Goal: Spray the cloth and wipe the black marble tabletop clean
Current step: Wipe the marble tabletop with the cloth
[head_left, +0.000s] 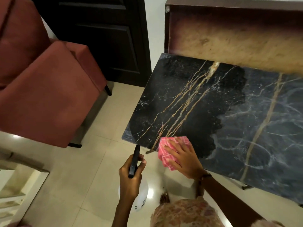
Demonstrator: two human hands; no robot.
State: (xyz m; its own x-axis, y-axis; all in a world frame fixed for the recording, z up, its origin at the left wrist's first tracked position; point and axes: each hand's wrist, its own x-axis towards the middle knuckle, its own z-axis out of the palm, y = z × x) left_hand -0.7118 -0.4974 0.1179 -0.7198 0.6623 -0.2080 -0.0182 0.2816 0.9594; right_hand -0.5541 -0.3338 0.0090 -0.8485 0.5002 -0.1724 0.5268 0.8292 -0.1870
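Pink checked cloth under flat right hand on veined marble tabletop, left hand gripping spray bottle

No legible text, brand, number or sign found. The white spray bottle, held below the left grip, carries small dark marks near its base, too blurred to read. The pink checked cloth under the right grip bears pattern only, no lettering.
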